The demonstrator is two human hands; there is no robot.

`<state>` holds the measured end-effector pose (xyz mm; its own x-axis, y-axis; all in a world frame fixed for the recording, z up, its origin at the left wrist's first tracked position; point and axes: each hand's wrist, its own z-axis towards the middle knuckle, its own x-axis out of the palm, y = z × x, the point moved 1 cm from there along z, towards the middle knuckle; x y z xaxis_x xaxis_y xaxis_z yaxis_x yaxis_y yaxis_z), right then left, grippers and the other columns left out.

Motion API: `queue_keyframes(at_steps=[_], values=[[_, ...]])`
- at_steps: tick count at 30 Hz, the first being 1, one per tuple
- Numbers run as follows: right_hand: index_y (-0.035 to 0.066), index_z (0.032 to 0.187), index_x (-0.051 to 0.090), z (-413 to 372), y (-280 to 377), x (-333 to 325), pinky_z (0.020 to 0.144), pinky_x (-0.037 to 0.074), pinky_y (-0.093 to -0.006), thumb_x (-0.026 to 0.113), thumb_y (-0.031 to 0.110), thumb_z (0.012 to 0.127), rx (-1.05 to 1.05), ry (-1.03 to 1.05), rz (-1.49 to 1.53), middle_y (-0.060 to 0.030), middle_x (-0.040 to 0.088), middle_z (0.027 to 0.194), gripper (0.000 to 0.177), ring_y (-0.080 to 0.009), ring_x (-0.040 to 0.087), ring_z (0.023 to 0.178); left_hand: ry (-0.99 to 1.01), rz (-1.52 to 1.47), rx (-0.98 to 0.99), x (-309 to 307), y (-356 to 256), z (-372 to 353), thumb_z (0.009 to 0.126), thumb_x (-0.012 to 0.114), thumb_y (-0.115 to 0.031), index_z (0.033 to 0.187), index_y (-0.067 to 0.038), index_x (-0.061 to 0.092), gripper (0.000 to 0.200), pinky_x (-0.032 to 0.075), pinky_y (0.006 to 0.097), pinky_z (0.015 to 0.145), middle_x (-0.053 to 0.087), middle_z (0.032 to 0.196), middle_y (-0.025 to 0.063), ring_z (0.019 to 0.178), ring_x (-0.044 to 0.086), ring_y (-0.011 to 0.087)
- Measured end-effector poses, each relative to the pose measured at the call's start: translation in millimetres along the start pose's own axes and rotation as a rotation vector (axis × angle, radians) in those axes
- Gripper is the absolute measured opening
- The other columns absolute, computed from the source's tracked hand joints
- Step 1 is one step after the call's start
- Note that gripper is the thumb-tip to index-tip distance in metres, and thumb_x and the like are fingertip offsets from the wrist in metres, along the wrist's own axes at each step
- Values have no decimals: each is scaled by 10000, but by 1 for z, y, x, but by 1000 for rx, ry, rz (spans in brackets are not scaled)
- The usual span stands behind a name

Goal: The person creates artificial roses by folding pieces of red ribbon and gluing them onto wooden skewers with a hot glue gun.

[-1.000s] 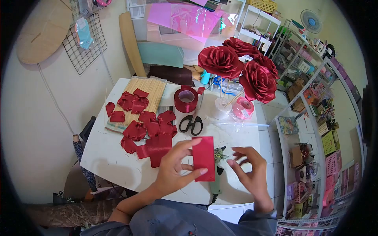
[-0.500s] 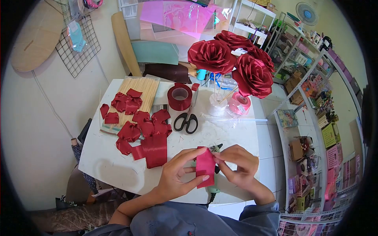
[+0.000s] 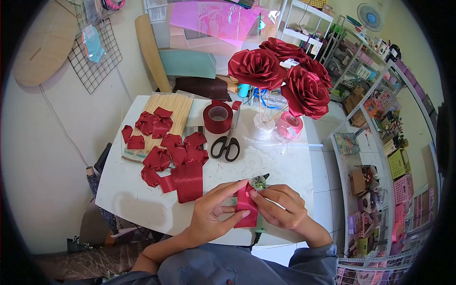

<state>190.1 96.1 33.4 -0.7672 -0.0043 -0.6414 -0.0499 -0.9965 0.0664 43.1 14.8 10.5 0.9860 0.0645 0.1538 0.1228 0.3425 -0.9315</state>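
Observation:
My left hand (image 3: 216, 206) holds a red satin ribbon piece (image 3: 244, 219) upright by its left side, thumb low and fingertips at the top. At the ribbon's upper right, my right hand (image 3: 282, 206) pinches the corner, which is folded inward. Behind the ribbon lies a light green tool (image 3: 260, 224) with a black cord, mostly hidden by my hands; it looks like a glue gun. Just above my right fingers sits a clear greenish lump (image 3: 258, 182) with a black tip. To the left, a flat wide ribbon piece (image 3: 189, 183) rests on the table (image 3: 128, 190).
Black-handled scissors (image 3: 225, 148) and a red ribbon roll (image 3: 218, 118) lie farther back. Curled red petals (image 3: 156, 159) are scattered by a bundle of wooden sticks (image 3: 175, 107). Large ribbon roses (image 3: 306, 90) stand at the back right, near a pink roll (image 3: 290, 124).
My right hand has moved slightly left and down onto the ribbon. The ribbon's upper right corner, flat before, is now folded inward. My left hand has stayed almost in place.

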Motion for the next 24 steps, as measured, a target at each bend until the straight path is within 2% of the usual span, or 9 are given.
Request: queue_keyframes(at_steps=[5, 18, 24], values=[[-42, 892, 597, 0, 0, -2, 582, 491, -252, 615, 14, 498, -25, 26, -15, -102, 569, 798, 398, -209, 559, 710, -4, 22, 27, 1, -2, 0, 688, 595, 100, 1191, -37, 431, 547, 499, 282, 789, 452, 1156, 115, 1028, 485, 177], [-21, 907, 605, 0, -3, -1, 563, 485, -260, 631, -1, 523, 8, 42, 53, -97, 546, 796, 385, -212, 544, 693, 14, 41, 7, 0, -5, 0, 695, 598, 82, 1184, -41, 441, 528, 500, 294, 790, 455, 1163, 112, 1039, 481, 183], [-6, 908, 612, 1, -5, -5, 575, 483, -298, 639, 31, 514, 47, 79, 123, -123, 531, 867, 398, -229, 543, 742, 18, 34, 5, 1, -2, -1, 697, 597, 81, 1184, -40, 441, 525, 499, 291, 792, 454, 1165, 113, 1040, 480, 181]])
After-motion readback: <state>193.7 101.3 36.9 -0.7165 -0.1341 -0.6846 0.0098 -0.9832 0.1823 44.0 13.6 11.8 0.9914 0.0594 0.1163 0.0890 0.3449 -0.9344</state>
